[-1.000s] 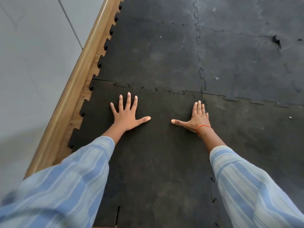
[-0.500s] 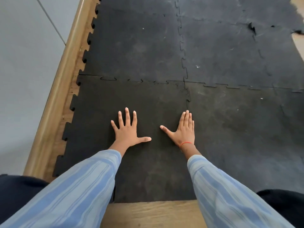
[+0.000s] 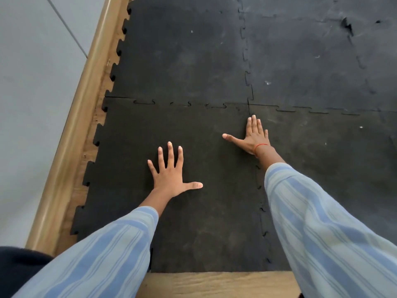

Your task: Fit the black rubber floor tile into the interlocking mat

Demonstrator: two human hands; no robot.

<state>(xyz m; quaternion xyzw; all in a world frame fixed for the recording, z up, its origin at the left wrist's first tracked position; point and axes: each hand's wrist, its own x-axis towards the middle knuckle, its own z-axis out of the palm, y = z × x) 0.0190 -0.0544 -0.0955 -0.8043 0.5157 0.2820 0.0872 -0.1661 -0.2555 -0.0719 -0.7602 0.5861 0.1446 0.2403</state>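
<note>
The black rubber floor tile (image 3: 137, 151) lies flat at the near left of the interlocking mat (image 3: 311, 61). Its toothed far edge meets the tile beyond it, and its right edge meets the neighbouring tile along a jigsaw seam. My left hand (image 3: 171, 175) rests flat on the tile's middle, fingers spread. My right hand (image 3: 253, 136) presses flat near the tile's far right corner, on the seam, thumb stretched left. A red thread circles that wrist. Neither hand holds anything.
A wooden skirting board (image 3: 79, 117) and a grey wall (image 3: 28, 82) run along the left. Bare wood floor (image 3: 214, 284) shows at the mat's near edge. A tear (image 3: 347, 25) marks the far right tile. Striped blue sleeves cover both forearms.
My right hand has slid forward and to the right, up to the tile's far right corner. My left hand stays flat on the tile. The camera has moved closer.
</note>
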